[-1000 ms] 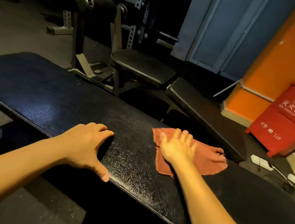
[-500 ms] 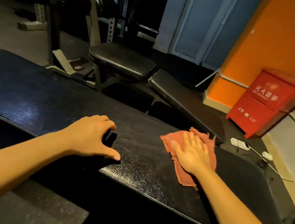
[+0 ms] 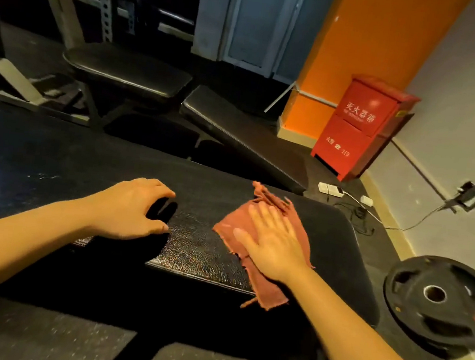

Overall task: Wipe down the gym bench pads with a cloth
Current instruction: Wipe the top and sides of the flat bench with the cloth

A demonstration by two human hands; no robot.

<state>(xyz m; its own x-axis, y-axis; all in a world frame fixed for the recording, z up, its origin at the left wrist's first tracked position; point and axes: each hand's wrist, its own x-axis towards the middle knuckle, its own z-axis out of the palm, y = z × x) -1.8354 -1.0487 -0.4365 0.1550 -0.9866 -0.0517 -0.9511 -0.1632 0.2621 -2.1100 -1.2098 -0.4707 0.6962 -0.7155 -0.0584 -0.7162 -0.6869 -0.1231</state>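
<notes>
A long black bench pad (image 3: 55, 159) runs across the view from the left to its rounded right end. A reddish-brown cloth (image 3: 233, 222) lies on the pad near that end, one corner hanging over the near edge. My right hand (image 3: 273, 243) presses flat on the cloth with straight, spread fingers. My left hand (image 3: 132, 208) rests on the pad to the left of the cloth, propped on its fingertips and thumb with the fingers arched, holding nothing.
A second bench with a seat pad (image 3: 127, 71) and a sloping back pad (image 3: 244, 136) stands behind. A red fire-extinguisher box (image 3: 361, 125) stands by the orange pillar (image 3: 364, 46). A black weight plate (image 3: 439, 297) lies on the floor at right, a power strip (image 3: 331, 189) with cables beyond.
My right hand has slid the cloth rightwards along the pad toward its rounded end and nearer the front edge. My left hand has stayed propped on the pad. The view has turned right.
</notes>
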